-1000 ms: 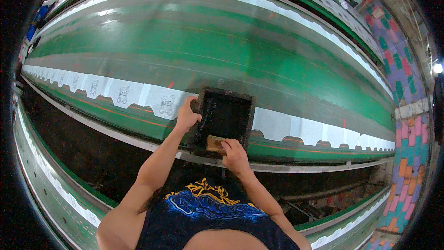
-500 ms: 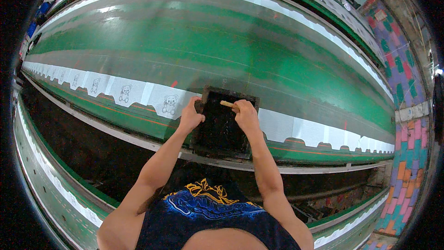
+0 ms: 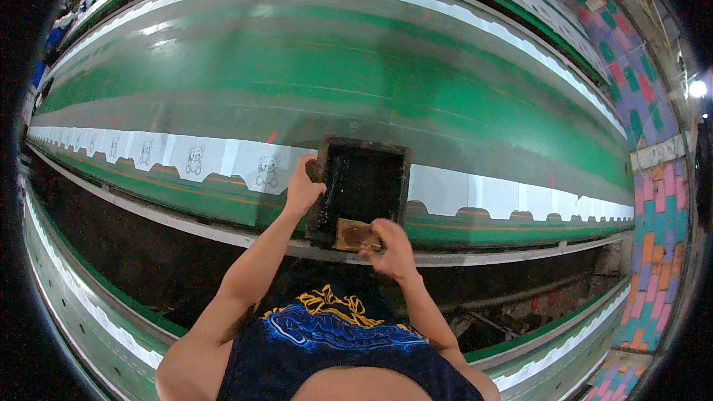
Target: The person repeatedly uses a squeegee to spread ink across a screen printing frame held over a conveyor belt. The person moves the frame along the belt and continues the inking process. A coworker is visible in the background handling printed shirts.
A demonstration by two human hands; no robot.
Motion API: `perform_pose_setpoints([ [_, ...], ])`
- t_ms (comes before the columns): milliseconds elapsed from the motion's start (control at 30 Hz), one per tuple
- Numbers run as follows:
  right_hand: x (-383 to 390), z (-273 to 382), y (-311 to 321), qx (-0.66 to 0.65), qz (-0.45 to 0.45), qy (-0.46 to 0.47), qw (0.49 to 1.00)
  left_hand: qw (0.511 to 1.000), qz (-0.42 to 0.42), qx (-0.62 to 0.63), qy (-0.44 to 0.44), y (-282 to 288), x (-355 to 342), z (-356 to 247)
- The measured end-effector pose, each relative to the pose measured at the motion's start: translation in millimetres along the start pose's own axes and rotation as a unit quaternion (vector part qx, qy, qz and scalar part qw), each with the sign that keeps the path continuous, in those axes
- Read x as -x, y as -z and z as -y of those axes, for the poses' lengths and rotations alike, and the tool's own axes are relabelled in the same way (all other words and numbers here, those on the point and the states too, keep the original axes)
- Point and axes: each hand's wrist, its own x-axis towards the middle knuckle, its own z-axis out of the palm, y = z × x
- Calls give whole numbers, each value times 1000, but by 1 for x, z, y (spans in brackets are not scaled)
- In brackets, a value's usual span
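Observation:
A dark rectangular screen frame (image 3: 370, 177) lies across a strip of white cut pieces (image 3: 475, 193) on the long green table (image 3: 445, 89). My left hand (image 3: 304, 186) is closed on the frame's left side. My right hand (image 3: 387, 243), slightly blurred, grips a tan, ink-stained squeegee (image 3: 349, 233) at the near end of the frame's dark well. Left of the frame, the pieces carry line drawings of teddy bears (image 3: 267, 170); those to the right look plain. The part of the strip beneath the frame is hidden.
Parallel long tables run beyond (image 3: 520, 22) and behind (image 3: 82, 312) this one, with a dark gap on the near side below a pale rail (image 3: 483, 258). Multicoloured painted blocks (image 3: 661, 245) line the right end. A bright lamp (image 3: 697, 89) shows at the far right edge.
My right hand and the squeegee went up to the frame's far end half a second ago and are now back at its near end. My left hand stays on the frame.

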Motion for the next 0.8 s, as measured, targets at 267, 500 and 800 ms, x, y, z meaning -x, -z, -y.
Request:
perform_pose_setpoints([
  [267, 28, -84, -12, -25, -131, -283, 950, 999, 1, 38, -8, -8, 4, -13],
  [500, 50, -126, 60, -5, -158, -265, 951, 994, -29, 67, -75, -86, 26, -63],
  [800, 91, -205, 129, 13, -165, -247, 955, 998, -15, 54, -4, -189, 50, -83],
])
